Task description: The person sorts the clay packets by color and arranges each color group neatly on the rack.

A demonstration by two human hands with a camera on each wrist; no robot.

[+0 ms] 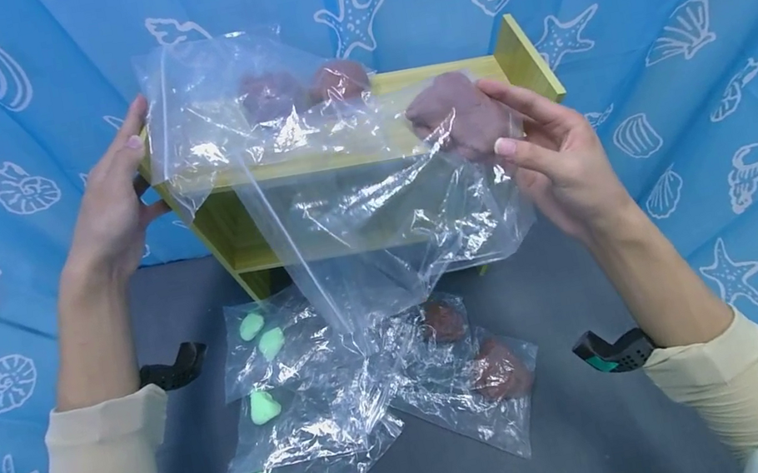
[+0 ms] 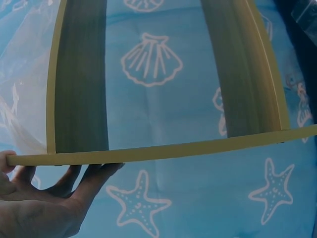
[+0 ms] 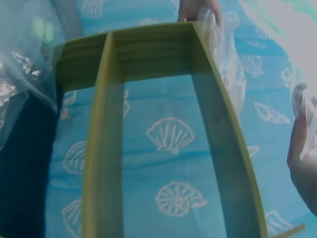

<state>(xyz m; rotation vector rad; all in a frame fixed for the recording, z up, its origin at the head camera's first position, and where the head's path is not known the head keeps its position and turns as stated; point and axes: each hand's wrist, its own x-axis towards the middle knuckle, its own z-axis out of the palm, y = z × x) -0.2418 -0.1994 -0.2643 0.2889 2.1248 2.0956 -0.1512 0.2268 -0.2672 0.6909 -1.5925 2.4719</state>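
Note:
I hold up a clear plastic bag (image 1: pixel 341 192) in front of a yellow-green wooden shelf (image 1: pixel 531 62). My left hand (image 1: pixel 110 203) pinches the bag's left edge at the shelf's left end. In the left wrist view its fingers (image 2: pixel 89 178) lie under the shelf's edge (image 2: pixel 173 148). My right hand (image 1: pixel 555 155) grips a brown lump (image 1: pixel 460 116) through the bag's right side. Two more brown lumps (image 1: pixel 339 78) show inside the bag near the shelf's top. The right wrist view shows the shelf (image 3: pixel 104 124) and part of the bag (image 3: pixel 225 54).
On the dark grey table (image 1: pixel 611 432) lie clear bags with green lumps (image 1: pixel 280 406) and a bag with brown lumps (image 1: pixel 479 371), just below the held bag. A blue cloth printed with shells and starfish (image 1: pixel 703 86) surrounds the table.

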